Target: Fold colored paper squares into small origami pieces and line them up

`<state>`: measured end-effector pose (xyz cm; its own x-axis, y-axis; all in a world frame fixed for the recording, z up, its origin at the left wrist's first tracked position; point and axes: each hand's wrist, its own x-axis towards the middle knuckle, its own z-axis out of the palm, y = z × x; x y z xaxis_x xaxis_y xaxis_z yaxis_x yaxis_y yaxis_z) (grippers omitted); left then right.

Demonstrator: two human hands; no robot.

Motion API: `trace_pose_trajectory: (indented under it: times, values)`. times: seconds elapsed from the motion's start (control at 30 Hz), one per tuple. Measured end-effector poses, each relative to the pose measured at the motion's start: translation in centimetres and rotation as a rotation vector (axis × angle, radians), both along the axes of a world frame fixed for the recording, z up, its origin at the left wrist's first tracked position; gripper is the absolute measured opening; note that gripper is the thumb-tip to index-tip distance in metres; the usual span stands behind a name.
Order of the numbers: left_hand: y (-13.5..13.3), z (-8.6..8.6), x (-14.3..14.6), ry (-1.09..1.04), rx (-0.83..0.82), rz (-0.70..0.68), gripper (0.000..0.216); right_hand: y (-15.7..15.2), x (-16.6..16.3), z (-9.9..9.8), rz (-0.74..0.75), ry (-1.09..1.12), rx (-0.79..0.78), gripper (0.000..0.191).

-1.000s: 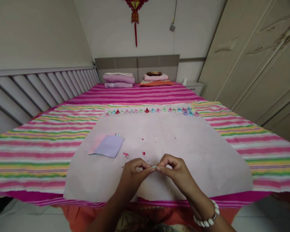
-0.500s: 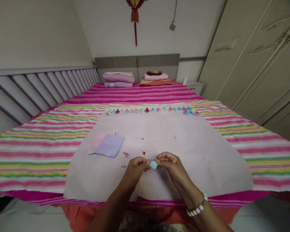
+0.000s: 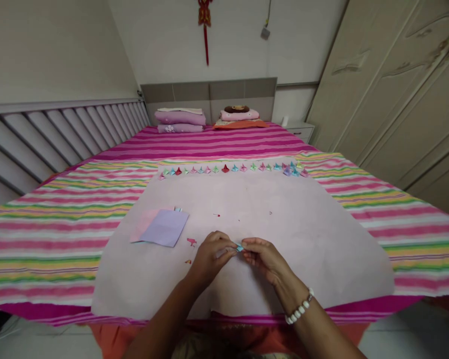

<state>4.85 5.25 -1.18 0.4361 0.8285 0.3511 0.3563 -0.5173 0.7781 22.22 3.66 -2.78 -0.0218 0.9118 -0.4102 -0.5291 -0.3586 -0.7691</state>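
Between my two hands is a small folded piece of light blue paper (image 3: 239,248), mostly covered by fingers. My left hand (image 3: 212,255) pinches its left side between thumb and fingers. My right hand (image 3: 264,255), with a white bead bracelet (image 3: 300,308) on the wrist, pinches the right side. Both hands are just above a large pale sheet (image 3: 303,254) spread on the bed. Left of my left hand lies a stack of square paper with a purple sheet (image 3: 165,228) on top and pink beneath.
Several small folded paper pieces in many colours, one a red piece (image 3: 225,168), line the sheet's far edge. Small pink-red scraps (image 3: 191,242) lie near my left hand. Folded purple bedding (image 3: 180,118) sits by the headboard (image 3: 243,89); a metal rail (image 3: 60,105) runs along the left.
The blue paper has been turned and shows less of its face; my fingers have closed further round it. The view has shifted slightly, and a red scrap is now hidden behind my left hand.
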Motion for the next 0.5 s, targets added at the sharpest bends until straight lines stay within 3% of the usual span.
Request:
trace_pose_trajectory:
  times: [0.33, 0.5]
  values:
    - [2.5, -1.3, 1.2, -0.035, -0.151, 0.019, 0.018, 1.8, 0.8, -0.1, 0.043, -0.018, -0.03, 0.01]
    - [4.0, -2.6, 1.7, -0.081, -0.125, 0.051, 0.013, 3.3, 1.0, -1.2, 0.035, -0.136, -0.002, 0.016]
